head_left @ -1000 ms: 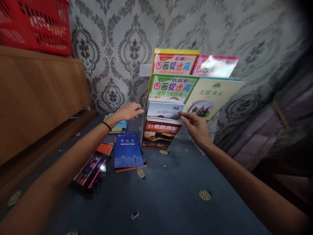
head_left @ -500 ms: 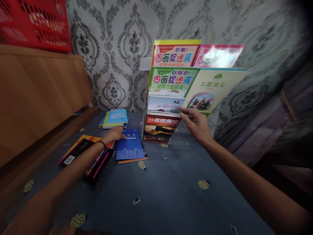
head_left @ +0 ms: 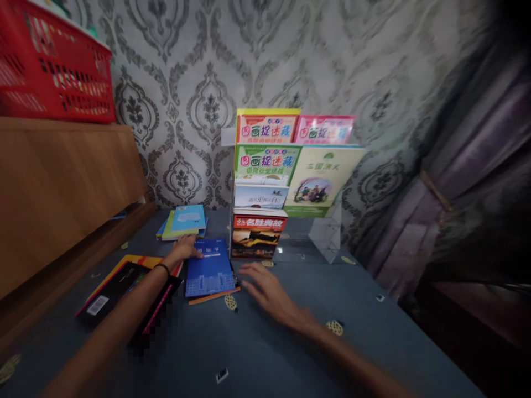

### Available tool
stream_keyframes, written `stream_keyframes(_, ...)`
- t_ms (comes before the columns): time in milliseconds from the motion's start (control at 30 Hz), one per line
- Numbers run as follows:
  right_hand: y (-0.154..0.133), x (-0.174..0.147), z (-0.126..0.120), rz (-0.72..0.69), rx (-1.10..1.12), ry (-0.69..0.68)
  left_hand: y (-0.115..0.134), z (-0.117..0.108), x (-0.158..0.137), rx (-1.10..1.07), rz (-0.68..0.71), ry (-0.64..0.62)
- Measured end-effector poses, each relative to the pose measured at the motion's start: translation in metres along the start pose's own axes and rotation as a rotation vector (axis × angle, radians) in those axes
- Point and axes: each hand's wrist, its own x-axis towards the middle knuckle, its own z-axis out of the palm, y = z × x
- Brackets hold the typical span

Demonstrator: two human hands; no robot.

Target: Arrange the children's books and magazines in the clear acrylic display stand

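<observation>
Patterned wallpaper backs a dark surface. Head view: left hand lies at the far-left edge of the blue book, which rests left of the clear book rack; cannot tell whether these fingers grip. Right hand is just right of the book, empty, fingers slightly apart.

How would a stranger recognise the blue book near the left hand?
Find the clear display stand. Left of its base lies the blue book, left hand at its corner. Unlike the black book and pale-blue book, it is deep blue with a printed building.
</observation>
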Motion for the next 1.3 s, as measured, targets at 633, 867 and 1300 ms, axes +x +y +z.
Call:
stream_keyframes(633, 0.008, -0.012, 0.043, 0.129, -0.039, -0.093, 0.010, 0.004, -0.014, 0.140, 0.064, 0.227)
stream_keyframes(867, 0.014, -0.008, 0.039, 0.184, 0.144, 0.014, 0.009, 0.007, -0.031, -0.284, -0.001, 0.214)
stream_keyframes(1300, 0.043, -0.004, 0.045, 0.386, 0.498, 0.190, 0.028, 0.015, -0.092, -1.061, -0.165, -0.055)
